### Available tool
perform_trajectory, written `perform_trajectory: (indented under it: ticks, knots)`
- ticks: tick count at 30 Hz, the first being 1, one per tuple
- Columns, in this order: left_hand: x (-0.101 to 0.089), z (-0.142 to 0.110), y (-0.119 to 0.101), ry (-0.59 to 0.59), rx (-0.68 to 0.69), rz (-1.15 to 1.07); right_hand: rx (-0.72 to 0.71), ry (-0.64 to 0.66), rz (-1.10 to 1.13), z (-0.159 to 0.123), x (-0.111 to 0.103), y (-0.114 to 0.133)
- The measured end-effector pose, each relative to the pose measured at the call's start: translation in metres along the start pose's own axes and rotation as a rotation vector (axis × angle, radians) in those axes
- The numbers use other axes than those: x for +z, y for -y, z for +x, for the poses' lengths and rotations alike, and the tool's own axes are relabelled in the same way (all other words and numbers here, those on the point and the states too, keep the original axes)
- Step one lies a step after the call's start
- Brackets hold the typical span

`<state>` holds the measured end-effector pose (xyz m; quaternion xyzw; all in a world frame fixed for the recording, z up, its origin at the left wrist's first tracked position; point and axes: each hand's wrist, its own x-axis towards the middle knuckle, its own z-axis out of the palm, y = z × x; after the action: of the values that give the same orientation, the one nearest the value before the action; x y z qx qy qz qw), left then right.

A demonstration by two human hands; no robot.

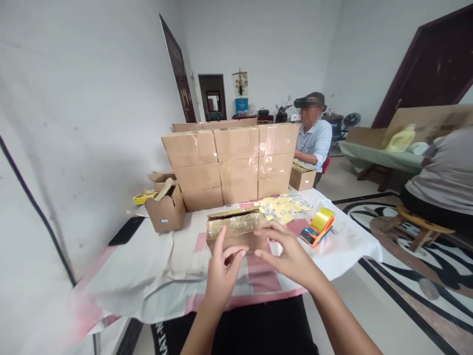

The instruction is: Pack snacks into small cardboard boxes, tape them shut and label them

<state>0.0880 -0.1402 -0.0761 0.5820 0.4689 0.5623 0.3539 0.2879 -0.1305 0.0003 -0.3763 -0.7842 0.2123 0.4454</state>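
Note:
A small cardboard box (236, 241) lies on the cloth in front of me, with shiny clear tape over its upper side and a dark gap along its back edge. My left hand (223, 266) is at its near left side, index finger raised, thumb and another finger pinched together; whatever might be between them is too small to see. At the box's right end is my right hand (283, 246), thumb and fingers apart, holding nothing; whether it touches the cardboard I cannot tell. Farther right lies an orange and blue tape dispenser (318, 229) with a yellow roll.
Stacked taped cartons (236, 167) form a wall behind the box. An open carton (165, 212) and a black phone (126, 231) are at left. Yellow label sheets (283, 206) lie right of centre. A person in a cap (314, 133) sits behind the table; another person (443, 172) sits at right.

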Motion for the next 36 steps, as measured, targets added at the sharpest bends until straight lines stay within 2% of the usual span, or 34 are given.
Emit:
perform_trajectory:
  ticks: [3, 5, 8, 10, 11, 13, 15, 17, 19, 21, 24, 25, 30, 33, 36]
  knots:
    - [0.0, 0.0, -0.004, 0.045, 0.015, 0.037, -0.066, 0.048, -0.016, 0.009, 0.014, 0.007]
    - [-0.004, 0.003, -0.003, 0.049, -0.025, 0.033, -0.17, 0.014, -0.099, 0.007, 0.016, 0.008]
    - [-0.017, 0.012, 0.001, 0.063, -0.143, 0.155, -0.305, -0.182, -0.106, -0.002, 0.005, 0.015]
    - [-0.029, 0.019, 0.002, 0.101, -0.179, 0.313, -0.308, -0.325, -0.054, -0.005, -0.013, 0.023]
    - [-0.034, 0.023, 0.002, 0.103, -0.153, 0.39, -0.275, -0.355, -0.041, -0.003, -0.023, 0.026]
    - [-0.041, 0.032, -0.002, 0.036, -0.002, 0.539, -0.168, -0.312, -0.021, 0.01, -0.04, 0.029]
    - [-0.041, 0.044, -0.007, -0.036, 0.199, 0.717, -0.049, -0.161, 0.072, 0.033, -0.05, 0.025]
    - [-0.035, 0.059, -0.008, 0.027, 0.306, 0.898, 0.041, 0.038, 0.212, 0.06, -0.05, 0.015]
    - [-0.028, 0.073, -0.002, 0.172, 0.285, 1.032, 0.112, 0.234, 0.356, 0.084, -0.045, 0.004]
    - [-0.023, 0.082, 0.009, 0.251, 0.235, 1.092, 0.146, 0.347, 0.527, 0.101, -0.035, -0.007]
    - [-0.021, 0.086, 0.022, 0.24, 0.216, 1.105, 0.12, 0.348, 0.721, 0.119, -0.014, -0.029]
    - [-0.021, 0.085, 0.025, 0.231, 0.215, 1.106, 0.119, 0.345, 0.672, 0.124, -0.005, -0.038]
    - [-0.023, 0.083, 0.024, 0.205, 0.187, 1.102, 0.205, 0.365, 0.043, 0.145, 0.043, -0.087]
    - [-0.022, 0.083, 0.023, 0.203, 0.197, 1.092, 0.187, 0.312, -0.055, 0.147, 0.057, -0.107]
    - [-0.021, 0.083, 0.026, 0.223, 0.261, 1.109, 0.15, 0.284, -0.119, 0.144, 0.058, -0.114]
